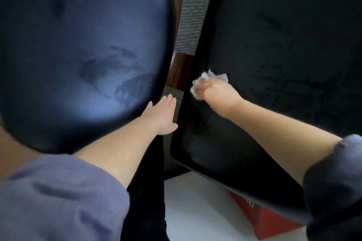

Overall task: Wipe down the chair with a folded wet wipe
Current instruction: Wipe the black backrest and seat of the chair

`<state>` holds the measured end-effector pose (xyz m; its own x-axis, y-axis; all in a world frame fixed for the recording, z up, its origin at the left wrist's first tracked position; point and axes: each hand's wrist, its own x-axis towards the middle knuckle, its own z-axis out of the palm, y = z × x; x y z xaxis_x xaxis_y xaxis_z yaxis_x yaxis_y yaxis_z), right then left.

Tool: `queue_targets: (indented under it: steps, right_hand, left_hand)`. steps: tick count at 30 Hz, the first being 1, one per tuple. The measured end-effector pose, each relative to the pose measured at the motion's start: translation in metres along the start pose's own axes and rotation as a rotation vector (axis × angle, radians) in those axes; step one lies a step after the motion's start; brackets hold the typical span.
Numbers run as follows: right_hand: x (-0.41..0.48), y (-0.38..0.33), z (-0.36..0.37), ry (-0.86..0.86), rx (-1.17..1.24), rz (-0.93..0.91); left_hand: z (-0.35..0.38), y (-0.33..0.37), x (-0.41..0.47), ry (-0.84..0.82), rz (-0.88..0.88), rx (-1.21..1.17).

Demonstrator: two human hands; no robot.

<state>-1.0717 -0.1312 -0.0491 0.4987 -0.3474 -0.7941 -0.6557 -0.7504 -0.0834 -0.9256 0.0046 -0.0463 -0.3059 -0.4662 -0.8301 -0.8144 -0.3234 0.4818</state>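
Left hand (160,116) open flat, fingers straight and together, at the lower right edge of the rounded pad (78,55); contact unclear. Right hand (215,92) fisted round the wipe (205,76), at the left rim of the flat pad (284,55), just right of the left hand. Wipe white, crumpled, bulging above and left of the knuckles. Rounded pad glossy dark, smeared with damp-looking streaks. Grey carpet (192,15) beyond, between the pads.

The person is wearing a soft grey-purple top, its left sleeve (58,197) bunching in loose folds above a bare forearm. The right sleeve (337,182) is showing darker, rumpled the same way, and the left hand (162,115) and right hand (213,92) are going bare.
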Motion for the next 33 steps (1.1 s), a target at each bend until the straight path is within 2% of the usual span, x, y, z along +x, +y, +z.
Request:
queue_targets:
  steps: [1, 2, 3, 5, 6, 7, 10, 11, 14, 15, 16, 19, 20, 24, 28, 30, 33]
  right_hand:
    - [0.018, 0.012, -0.017, 0.029, -0.001, 0.119]
    - [0.032, 0.024, -0.019, 0.135, -0.042, 0.124]
    - [0.032, 0.024, -0.029, 0.111, -0.051, 0.083]
    - [0.023, 0.018, -0.028, -0.099, -0.126, -0.051]
    - [0.024, 0.023, -0.028, -0.089, -0.161, -0.13]
    - [0.029, 0.027, -0.047, -0.069, -0.122, -0.07]
    - [0.065, 0.074, -0.085, 0.211, -0.051, 0.047]
    - [0.065, 0.072, -0.097, 0.232, -0.08, 0.036]
    - [0.066, 0.061, -0.094, 0.152, -0.067, -0.166]
    - [0.065, 0.056, -0.103, 0.078, -0.126, -0.135]
    - [0.069, 0.058, -0.115, 0.097, -0.189, -0.074]
    - [0.09, 0.08, -0.158, 0.358, -0.286, 0.136]
    - [0.093, 0.084, -0.162, 0.385, -0.304, 0.176]
    - [0.071, 0.087, -0.165, 0.232, -0.241, 0.076]
    - [0.054, 0.1, -0.178, 0.482, -0.129, 0.173]
    - [0.041, 0.092, -0.176, 0.497, -0.068, 0.196]
    - [-0.009, 0.087, -0.166, 0.498, -0.046, 0.127]
  left_hand:
    - [-0.002, 0.003, 0.006, 0.004, 0.003, -0.031]
    - [-0.006, 0.006, 0.012, 0.018, 0.008, -0.07]
    - [-0.01, 0.009, 0.018, 0.039, 0.01, -0.117]
    - [-0.019, 0.016, 0.028, 0.072, 0.007, -0.219]
    - [-0.023, 0.019, 0.034, 0.085, 0.001, -0.265]
    - [-0.027, 0.022, 0.038, 0.097, -0.001, -0.306]
    - [-0.035, 0.03, 0.05, 0.131, 0.037, -0.426]
    - [-0.039, 0.033, 0.053, 0.135, 0.054, -0.472]
    - [-0.052, 0.04, 0.061, 0.15, 0.076, -0.574]
    - [-0.055, 0.042, 0.063, 0.15, 0.076, -0.596]
    - [-0.056, 0.044, 0.065, 0.143, 0.076, -0.619]
    - [-0.057, 0.054, 0.066, 0.094, 0.076, -0.662]
    - [-0.056, 0.056, 0.064, 0.078, 0.073, -0.671]
    - [-0.058, 0.06, 0.054, 0.034, 0.075, -0.677]
    - [-0.062, 0.065, 0.047, -0.001, 0.075, -0.667]
    - [-0.069, 0.071, 0.043, 0.007, 0.084, -0.667]
    - [-0.083, 0.084, 0.033, 0.062, 0.088, -0.685]
